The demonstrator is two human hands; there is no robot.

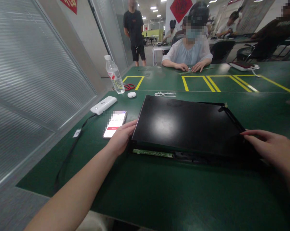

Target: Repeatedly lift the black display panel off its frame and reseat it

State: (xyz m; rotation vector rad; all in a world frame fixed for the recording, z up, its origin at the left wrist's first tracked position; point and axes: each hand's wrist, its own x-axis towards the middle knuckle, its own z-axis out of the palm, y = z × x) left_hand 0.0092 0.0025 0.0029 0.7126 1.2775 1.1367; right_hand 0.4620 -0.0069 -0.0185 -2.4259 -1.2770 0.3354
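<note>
A glossy black display panel [183,123] lies over a black frame [231,117], whose far right corner and right side show past it. The panel sits slightly askew to the frame. Along the near edge a narrow green circuit board [152,153] is exposed. My left hand [122,138] grips the panel's left edge, its fingertips partly hidden behind it. On the other side, my right hand [267,141] pinches the right edge between thumb and fingers. What lies beneath the panel is hidden.
Left of the panel are a lit phone [115,124], a white power bank [104,105] with a black strap, a white earbud case [132,94], a water bottle [115,75] and red-handled scissors [130,87]. White strips [165,94] lie behind the panel. A person [187,51] works opposite.
</note>
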